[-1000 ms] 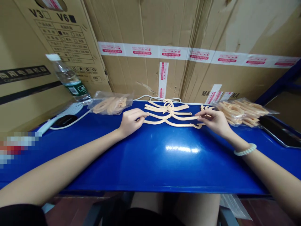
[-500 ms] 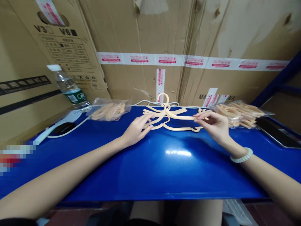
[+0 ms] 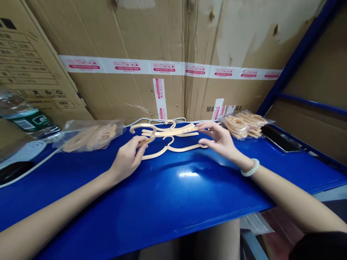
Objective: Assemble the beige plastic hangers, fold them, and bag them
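My left hand (image 3: 129,156) pinches a beige clothes hanger (image 3: 153,135) above the table. Its hook curves over to the left, while the rest is partly hidden by my fingers. My right hand (image 3: 219,139) is open, thumb and fingers apart, with nothing visible between them. Close to that thumb is the right end of another beige hanger (image 3: 184,148), lying flat with its arms spread. Behind it, several more hangers (image 3: 176,130) lie together in a loose pile.
Clear plastic bags of hangers lie at left (image 3: 89,136) and right (image 3: 244,122). A dark phone (image 3: 280,139) is beside the right bag. Far left are a water bottle (image 3: 29,119) and a black object (image 3: 16,172) by a white cable. Cardboard boxes (image 3: 130,39) stand behind the blue table (image 3: 151,202).
My left hand has lifted a hanger and tilted its hook leftward. My right hand has let go of that hanger's arm and opened. The view has swung to the right.
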Motion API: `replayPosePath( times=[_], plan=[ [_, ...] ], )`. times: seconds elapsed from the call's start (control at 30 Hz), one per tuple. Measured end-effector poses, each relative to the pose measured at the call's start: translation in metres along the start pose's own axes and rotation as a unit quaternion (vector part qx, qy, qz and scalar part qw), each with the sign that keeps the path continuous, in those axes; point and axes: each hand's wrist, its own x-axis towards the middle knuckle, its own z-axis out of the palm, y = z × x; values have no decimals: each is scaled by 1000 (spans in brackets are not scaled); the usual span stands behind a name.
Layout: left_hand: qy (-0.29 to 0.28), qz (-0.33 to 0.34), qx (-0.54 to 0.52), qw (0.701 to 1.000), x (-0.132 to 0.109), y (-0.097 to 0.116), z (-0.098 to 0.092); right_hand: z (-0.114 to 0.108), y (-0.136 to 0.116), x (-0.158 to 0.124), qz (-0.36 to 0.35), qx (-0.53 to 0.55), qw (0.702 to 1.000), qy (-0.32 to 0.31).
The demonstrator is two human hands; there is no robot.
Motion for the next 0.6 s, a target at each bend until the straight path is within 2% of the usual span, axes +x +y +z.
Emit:
replayPosePath(
  times=[0.07,0.13,0.2,0.27,0.4,0.5,0.6],
  plan=[
    [-14,-10,3,1000,0,3,-1,-24,10,8,5,-97,995,24],
    [-40,-13,-4,999,-1,5,-1,-52,24,15,9,-254,967,27],
    [-57,-3,-12,998,-2,7,0,-76,39,18,15,-382,924,-18],
    [-66,11,-16,998,-2,8,1,-91,52,19,18,-446,891,-80],
    [-65,23,-17,997,-2,9,2,-92,68,13,9,-508,844,-172],
    [-67,25,-21,997,-1,9,1,-85,73,9,10,-542,820,-185],
    [-72,27,-32,996,-1,9,1,-81,76,8,13,-558,809,-186]
  ],
)
